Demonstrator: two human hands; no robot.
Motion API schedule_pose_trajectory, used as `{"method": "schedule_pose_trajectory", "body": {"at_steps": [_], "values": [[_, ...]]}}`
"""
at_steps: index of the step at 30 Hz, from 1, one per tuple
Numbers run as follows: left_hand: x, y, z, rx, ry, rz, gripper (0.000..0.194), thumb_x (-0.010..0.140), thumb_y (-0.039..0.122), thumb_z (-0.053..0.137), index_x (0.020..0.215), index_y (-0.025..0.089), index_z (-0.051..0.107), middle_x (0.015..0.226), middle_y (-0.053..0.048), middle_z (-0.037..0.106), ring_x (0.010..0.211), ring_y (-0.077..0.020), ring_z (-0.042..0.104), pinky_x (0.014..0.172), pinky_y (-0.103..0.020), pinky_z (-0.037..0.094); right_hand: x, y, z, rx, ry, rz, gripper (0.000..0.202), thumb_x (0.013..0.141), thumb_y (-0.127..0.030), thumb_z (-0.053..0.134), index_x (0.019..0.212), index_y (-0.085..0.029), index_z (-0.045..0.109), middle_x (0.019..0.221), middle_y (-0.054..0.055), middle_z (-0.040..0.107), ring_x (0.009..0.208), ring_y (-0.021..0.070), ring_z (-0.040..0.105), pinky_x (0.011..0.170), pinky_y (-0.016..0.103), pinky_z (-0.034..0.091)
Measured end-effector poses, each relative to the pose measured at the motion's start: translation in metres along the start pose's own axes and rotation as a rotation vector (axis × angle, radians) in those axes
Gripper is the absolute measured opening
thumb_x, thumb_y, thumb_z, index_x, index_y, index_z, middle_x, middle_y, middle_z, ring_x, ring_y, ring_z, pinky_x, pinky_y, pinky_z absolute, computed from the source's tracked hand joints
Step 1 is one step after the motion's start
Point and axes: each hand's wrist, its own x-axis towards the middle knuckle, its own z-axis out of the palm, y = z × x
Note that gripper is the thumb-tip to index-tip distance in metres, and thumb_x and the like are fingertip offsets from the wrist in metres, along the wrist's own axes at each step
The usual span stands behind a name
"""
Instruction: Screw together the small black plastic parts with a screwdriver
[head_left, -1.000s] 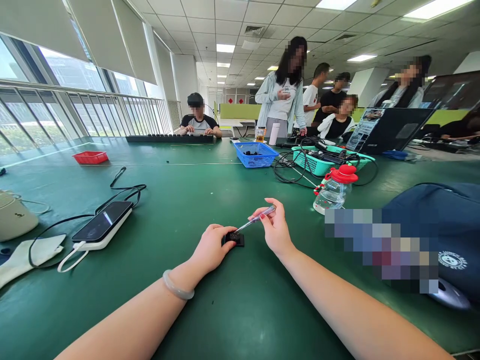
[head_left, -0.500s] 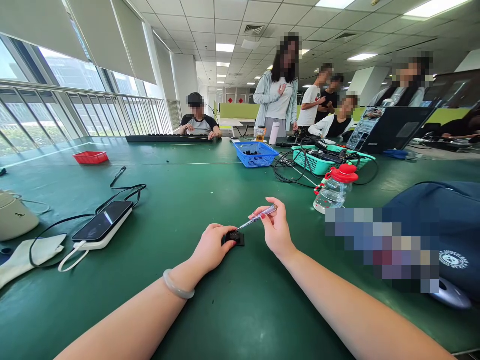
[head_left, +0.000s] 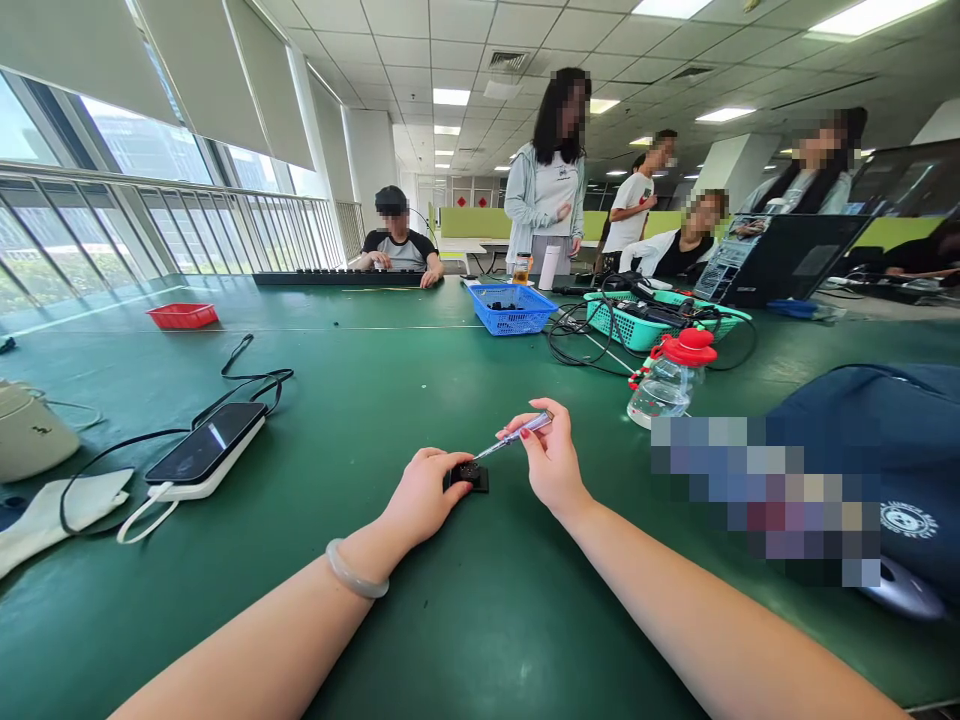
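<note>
My left hand (head_left: 424,492) rests on the green table (head_left: 360,400), thumb and fingers closed around a small black part (head_left: 472,474) with a flat square base. What exactly the part is I cannot make out. My right hand (head_left: 553,458) grips a slim screwdriver (head_left: 525,430) with a clear, purplish handle, held slanted between thumb and fingers. Its metal tip points down and left, and reaches the top of the black part beside my left fingertips. Whether the tip touches it or hovers just over it is too small to tell.
A phone on a white power bank (head_left: 210,450) lies left. Beyond stand a red tray (head_left: 184,316), a blue basket (head_left: 514,315) of black parts and a teal basket (head_left: 626,325) of cables. A water bottle (head_left: 667,385) and dark bag (head_left: 840,420) are right. Several people are behind.
My hands, the screwdriver and the black part hold nearly the same place. In the background, the standing people have shifted their posture slightly.
</note>
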Motion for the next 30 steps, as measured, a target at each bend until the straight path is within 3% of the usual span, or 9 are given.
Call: {"method": "schedule_pose_trajectory", "body": {"at_steps": [30], "values": [[0.0006,0.0000,0.0000,0.011,-0.026,0.002,0.040,0.088,0.023,0.065,0.127,0.026,0.067,0.121,-0.009,0.069,0.127,-0.0268,0.052,0.113,-0.044,0.041,-0.0009,0.0003,0.0006,-0.037,0.018,-0.020,0.029,0.096,-0.040,0.054,0.120,-0.029,0.041,0.092,0.000,0.065,0.085,0.0194,0.072,0.089,0.047,0.056]]}}
